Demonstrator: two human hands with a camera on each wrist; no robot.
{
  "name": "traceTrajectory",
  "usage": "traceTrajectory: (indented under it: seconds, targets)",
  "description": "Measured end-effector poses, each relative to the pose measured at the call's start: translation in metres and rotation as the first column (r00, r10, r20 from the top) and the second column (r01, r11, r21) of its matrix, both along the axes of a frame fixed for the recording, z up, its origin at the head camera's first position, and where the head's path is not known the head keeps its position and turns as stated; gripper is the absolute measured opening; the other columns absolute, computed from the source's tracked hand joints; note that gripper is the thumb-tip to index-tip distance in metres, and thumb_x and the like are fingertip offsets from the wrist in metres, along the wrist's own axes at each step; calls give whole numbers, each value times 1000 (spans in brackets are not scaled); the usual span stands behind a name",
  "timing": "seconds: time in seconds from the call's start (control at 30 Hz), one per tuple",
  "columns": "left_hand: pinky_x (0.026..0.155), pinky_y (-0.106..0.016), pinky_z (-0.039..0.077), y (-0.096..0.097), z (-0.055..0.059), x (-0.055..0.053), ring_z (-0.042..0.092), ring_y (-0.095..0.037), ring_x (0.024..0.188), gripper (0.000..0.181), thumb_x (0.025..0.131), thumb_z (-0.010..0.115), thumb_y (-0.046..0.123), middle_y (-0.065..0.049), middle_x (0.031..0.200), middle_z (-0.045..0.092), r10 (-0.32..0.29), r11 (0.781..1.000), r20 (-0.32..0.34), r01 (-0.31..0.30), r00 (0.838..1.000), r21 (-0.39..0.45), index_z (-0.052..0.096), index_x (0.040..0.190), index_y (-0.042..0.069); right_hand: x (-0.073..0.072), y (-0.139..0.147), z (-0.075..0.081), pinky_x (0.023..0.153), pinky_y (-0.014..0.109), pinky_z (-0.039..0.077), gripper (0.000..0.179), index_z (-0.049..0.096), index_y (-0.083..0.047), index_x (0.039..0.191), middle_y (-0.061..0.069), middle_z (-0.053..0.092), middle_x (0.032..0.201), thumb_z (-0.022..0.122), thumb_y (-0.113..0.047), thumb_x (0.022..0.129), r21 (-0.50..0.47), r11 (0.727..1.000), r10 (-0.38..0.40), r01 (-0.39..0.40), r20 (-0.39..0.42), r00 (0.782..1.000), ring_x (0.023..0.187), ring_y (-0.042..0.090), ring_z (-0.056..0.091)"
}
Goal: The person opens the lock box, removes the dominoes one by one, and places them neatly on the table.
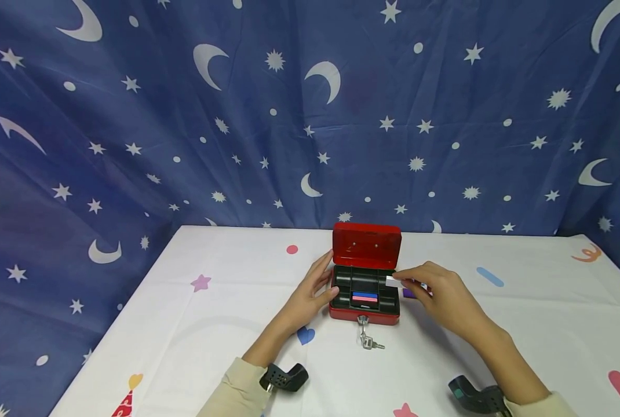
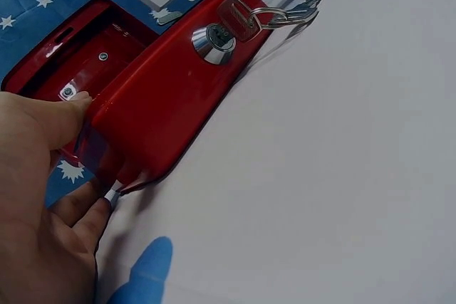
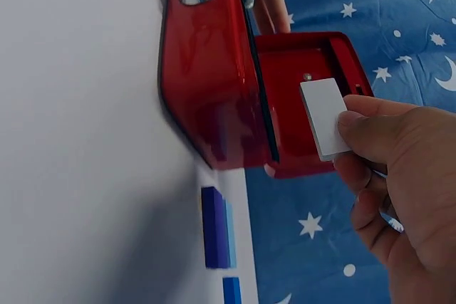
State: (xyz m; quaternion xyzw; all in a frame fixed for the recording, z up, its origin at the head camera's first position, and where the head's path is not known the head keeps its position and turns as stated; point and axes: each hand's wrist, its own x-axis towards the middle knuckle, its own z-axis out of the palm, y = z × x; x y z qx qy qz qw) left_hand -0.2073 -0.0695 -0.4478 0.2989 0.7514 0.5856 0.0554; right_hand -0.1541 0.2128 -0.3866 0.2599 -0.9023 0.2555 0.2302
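A small red cash box (image 1: 363,317) stands with its lid (image 1: 367,246) raised, a black compartment tray (image 1: 364,281) inside. A blue block (image 1: 364,295) and a pink block (image 1: 364,299) lie in the tray's front middle compartment. My left hand (image 1: 306,298) holds the box's left side, thumb over the rim, fingers along the outside. Between thumb and fingers, my right hand (image 1: 442,292) pinches a white rectangular block (image 3: 327,119) over the tray's right part. A small pale bit (image 3: 391,221) shows among its lower fingers. Keys (image 1: 372,343) hang from the front lock (image 2: 213,43).
Right of the box, partly under my right hand, a purple block (image 3: 214,227) lies against a light blue one (image 3: 230,233). Another blue block (image 3: 231,290) is close by. The white tablecloth (image 1: 226,341) has printed shapes; a blue starry curtain (image 1: 268,116) hangs behind.
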Motion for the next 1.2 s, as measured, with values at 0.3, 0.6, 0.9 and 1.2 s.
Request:
traceTrajectory:
  seconds: [0.3, 0.6, 0.9, 1.2]
  targets:
    - [112, -48, 24, 0, 20, 11, 30, -38, 136, 72, 95, 56, 3, -13, 157, 12, -24, 1000, 32, 24, 999, 7, 15, 154, 9, 6, 16, -1, 58, 23, 51, 40, 75, -15, 103, -9, 67, 87, 78, 9, 71, 17, 999, -30, 30, -9, 1000, 72, 4, 54]
    - [111, -51, 24, 1, 34, 20, 30, -41, 135, 70, 94, 55, 0, -16, 157, 12, -31, 999, 34, 30, 999, 21, 16, 152, 3, 12, 36, -6, 57, 21, 48, 38, 75, -16, 100, -10, 68, 87, 79, 6, 70, 55, 997, -60, 62, -35, 998, 71, 3, 52]
    - [111, -49, 25, 1, 31, 19, 31, -40, 135, 71, 95, 55, 2, -14, 156, 13, -24, 1000, 31, 24, 999, 12, 16, 153, 7, 17, 52, -15, 54, 20, 45, 36, 75, -17, 98, -11, 64, 81, 79, 5, 70, 80, 993, -85, 88, -42, 996, 67, 2, 47]
    - [111, -49, 24, 1, 31, 18, 31, -39, 135, 71, 95, 56, 2, -14, 157, 13, -33, 999, 28, 32, 999, 8, 15, 153, 6, 17, 63, -29, 53, 21, 46, 34, 75, -15, 97, -7, 66, 83, 78, 7, 71, 78, 990, -119, 119, -2, 993, 66, 4, 47]
